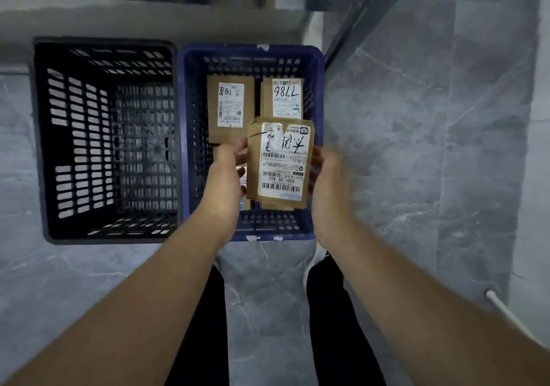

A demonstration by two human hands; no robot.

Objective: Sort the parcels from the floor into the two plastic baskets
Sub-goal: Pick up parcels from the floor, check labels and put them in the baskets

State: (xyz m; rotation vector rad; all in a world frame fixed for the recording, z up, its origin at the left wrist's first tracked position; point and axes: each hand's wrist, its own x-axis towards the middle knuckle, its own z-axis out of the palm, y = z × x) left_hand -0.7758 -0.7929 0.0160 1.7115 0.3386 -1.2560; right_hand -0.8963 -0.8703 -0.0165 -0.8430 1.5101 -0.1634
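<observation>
A brown cardboard parcel with a white shipping label hangs over the blue basket. My left hand touches its left edge with the fingertips. On the other side, my right hand is blurred, fingers spread, close to the parcel's right edge; contact is unclear. Two more brown labelled parcels lie flat in the blue basket: one at the back left, one at the back right marked 7786. The black basket stands to the left, touching the blue one, with nothing in it.
Both baskets stand on a grey marble-patterned floor. A dark metal shelf post slants up behind the blue basket at the right. A white cable runs along the floor at right. My dark trouser legs are below.
</observation>
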